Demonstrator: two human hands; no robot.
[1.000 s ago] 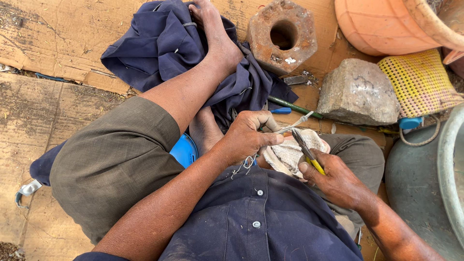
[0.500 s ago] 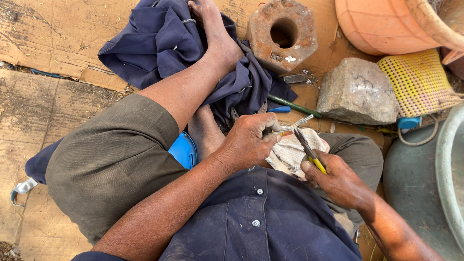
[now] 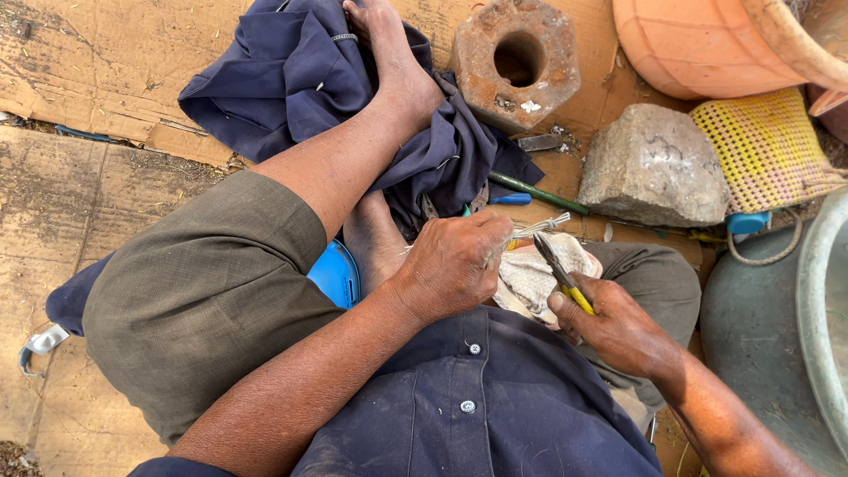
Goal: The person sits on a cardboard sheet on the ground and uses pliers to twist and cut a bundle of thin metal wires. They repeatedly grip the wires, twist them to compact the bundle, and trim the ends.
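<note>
The left hand (image 3: 455,265) lies knuckles up over the lap, forearm running in from the near left. Its fingers are curled tight, pinching a small bundle of thin pale metal wires (image 3: 539,226) whose free ends fan out to the right just past the fingertips. The right hand (image 3: 609,329), coming in from the near right, is closed round the yellow handles of a pair of dark-jawed pliers (image 3: 558,270). The tool slants up and left, its tip just beside the wires; whether the jaws bite on anything cannot be told. Under both hands a crumpled off-white cloth (image 3: 534,281) rests on the right knee.

Flattened brown cardboard (image 3: 79,53) covers the ground to the left and far side. A rumpled dark blue garment (image 3: 291,75) lies on it under the outstretched leg. A round blue plastic piece (image 3: 334,276) shows beneath the left knee.

Far centre stands a rusty octagonal metal block with a round hole (image 3: 517,64); right of it is a rough grey stone (image 3: 655,168). A yellow woven mat (image 3: 764,146) lies further right. A large orange clay pot (image 3: 707,40) sits at the far right, its contents hidden. A grey metal basin (image 3: 817,318) fills the right edge, its inside out of view.
</note>
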